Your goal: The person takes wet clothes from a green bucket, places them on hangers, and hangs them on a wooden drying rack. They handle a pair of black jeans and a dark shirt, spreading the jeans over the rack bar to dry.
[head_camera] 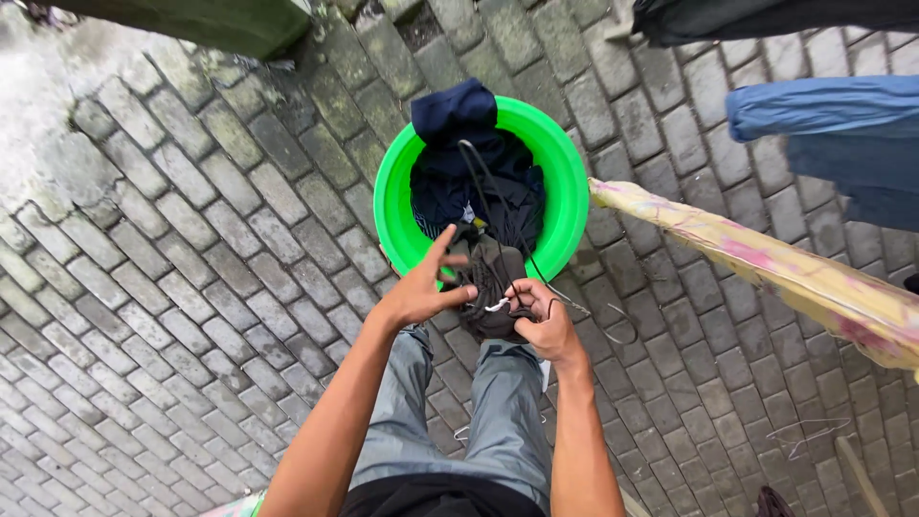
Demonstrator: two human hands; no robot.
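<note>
A bright green round basin (565, 163) sits on the paving and holds dark blue and black clothes (459, 153). Just in front of it I hold up a dark grey-brown garment (493, 273) with a thin dark cord trailing from it. My left hand (421, 287) pinches the garment's left edge with some fingers spread. On the right side, my right hand (546, 316) is closed on the garment and a small white piece. My grey trouser legs show below.
Grey brick paving covers the ground. A yellowish pole (766, 263) with pink marks slants across the right. Blue cloth (833, 134) and dark cloth (766, 17) hang at the top right. Wire hangers (809, 436) lie on the bricks at the lower right.
</note>
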